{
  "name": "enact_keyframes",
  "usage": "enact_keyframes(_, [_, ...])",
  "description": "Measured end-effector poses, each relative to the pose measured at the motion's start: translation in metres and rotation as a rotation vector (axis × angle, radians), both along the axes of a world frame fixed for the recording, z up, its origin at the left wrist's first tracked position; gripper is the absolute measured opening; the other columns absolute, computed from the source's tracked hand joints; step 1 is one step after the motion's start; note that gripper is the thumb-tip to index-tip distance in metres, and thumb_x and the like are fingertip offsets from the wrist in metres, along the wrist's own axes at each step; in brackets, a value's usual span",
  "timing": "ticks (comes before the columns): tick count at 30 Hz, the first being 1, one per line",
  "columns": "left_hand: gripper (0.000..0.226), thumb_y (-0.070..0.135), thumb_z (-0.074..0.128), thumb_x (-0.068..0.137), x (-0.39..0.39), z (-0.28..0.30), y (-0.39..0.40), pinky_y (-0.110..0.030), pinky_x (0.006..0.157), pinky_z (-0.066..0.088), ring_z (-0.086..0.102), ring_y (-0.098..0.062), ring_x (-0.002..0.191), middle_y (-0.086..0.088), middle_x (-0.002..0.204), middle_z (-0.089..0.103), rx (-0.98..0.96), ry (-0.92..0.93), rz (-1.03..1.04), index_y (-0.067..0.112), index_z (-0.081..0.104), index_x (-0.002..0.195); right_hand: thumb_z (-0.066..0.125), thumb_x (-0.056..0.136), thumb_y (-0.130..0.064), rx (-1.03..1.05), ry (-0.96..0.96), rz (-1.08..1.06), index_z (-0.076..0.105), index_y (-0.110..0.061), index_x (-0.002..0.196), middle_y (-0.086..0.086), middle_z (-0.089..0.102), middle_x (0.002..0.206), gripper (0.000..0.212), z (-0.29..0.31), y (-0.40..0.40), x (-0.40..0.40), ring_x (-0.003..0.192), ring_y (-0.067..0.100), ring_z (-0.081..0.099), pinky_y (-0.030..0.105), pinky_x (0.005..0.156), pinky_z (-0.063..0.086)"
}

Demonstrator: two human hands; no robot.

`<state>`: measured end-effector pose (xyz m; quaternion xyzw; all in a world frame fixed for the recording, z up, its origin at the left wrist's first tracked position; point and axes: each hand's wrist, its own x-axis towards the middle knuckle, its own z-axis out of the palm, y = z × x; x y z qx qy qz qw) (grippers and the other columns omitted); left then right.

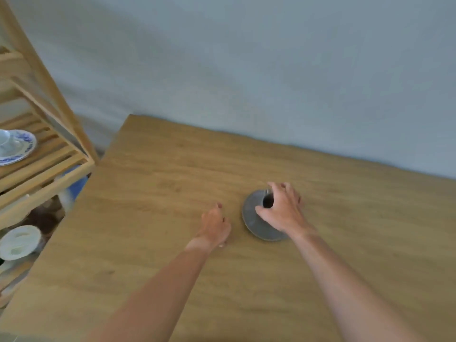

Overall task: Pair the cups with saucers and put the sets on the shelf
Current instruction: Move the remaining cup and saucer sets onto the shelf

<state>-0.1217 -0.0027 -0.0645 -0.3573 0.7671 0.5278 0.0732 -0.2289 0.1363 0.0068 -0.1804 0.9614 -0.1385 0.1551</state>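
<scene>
The right hand [280, 211] is curling over a dark cup [268, 201] that is sitting on a grey saucer [256, 223], fingers and thumb closing around the cup's rim from above. The picture is soft here, so whether the grip is already firm or only settling is hard to tell. The left hand [216, 224] is lying loosely curled on the table [153, 218], holding nothing, just beside the saucer at its nine o'clock.

This looks like the last set left on the table: cup and saucer are paired, and the lift to the shelf [44, 164] is the step in hand. The next move probably calls for taking the saucer from below, perhaps with the free left hand, so the cup is not sliding as the set is travelling toward ten o'clock.

The saucer is a round, shallow, matt grey dish; the cup is small with a dark hollow. The table is smooth light wood with a fine grain. The shelf is made of pale wooden slats, already carrying a blue-patterned white set [14, 146], glossy like china, with a plain white set [19, 241] on the tier below.
</scene>
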Motion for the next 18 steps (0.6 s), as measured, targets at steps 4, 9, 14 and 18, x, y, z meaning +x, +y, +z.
enact_keyframes(4, [0.043, 0.018, 0.047, 0.1, -0.026, -0.003, 0.039, -0.031, 0.051, 0.062, 0.073, -0.029, 0.064, -0.021, 0.119, 0.065, 0.056, -0.009, -0.007, 0.017, 0.039, 0.142, 0.076, 0.072, -0.048, -0.01, -0.152, -0.027, 0.032, -0.037, 0.15, 0.005, 0.04, 0.142, 0.091, -0.009, 0.042, -0.008, 0.14, 0.031, 0.034, 0.044, 0.111, 0.028])
enact_keyframes(9, [0.019, 0.022, 0.052, 0.1, -0.039, -0.002, 0.058, -0.041, 0.051, 0.064, 0.077, -0.029, 0.062, -0.017, 0.104, 0.07, 0.089, -0.006, 0.084, 0.018, 0.047, 0.119, 0.081, 0.055, -0.057, -0.305, -0.21, -0.169, 0.044, -0.047, 0.123, -0.013, 0.057, 0.122, 0.078, -0.031, 0.049, -0.004, 0.119, 0.018, 0.055, 0.047, 0.099, 0.048])
enact_keyframes(14, [0.024, 0.024, 0.052, 0.103, -0.046, -0.005, 0.049, -0.033, 0.051, 0.063, 0.076, -0.024, 0.059, -0.015, 0.086, 0.074, 0.169, -0.062, 0.065, 0.012, 0.05, 0.123, 0.087, 0.049, -0.045, -0.463, -0.162, -0.276, 0.054, -0.037, 0.105, -0.009, 0.055, 0.112, 0.066, -0.044, 0.044, -0.007, 0.113, 0.015, 0.052, 0.038, 0.094, 0.049])
enact_keyframes(18, [0.024, 0.022, 0.047, 0.104, -0.044, -0.005, 0.041, -0.032, 0.05, 0.062, 0.075, -0.023, 0.058, -0.018, 0.091, 0.073, 0.288, -0.046, 0.068, 0.009, 0.048, 0.124, 0.087, 0.048, -0.038, -0.487, -0.209, -0.283, 0.059, -0.037, 0.096, -0.006, 0.066, 0.107, 0.055, -0.05, 0.038, -0.01, 0.101, 0.013, 0.064, 0.033, 0.08, 0.055])
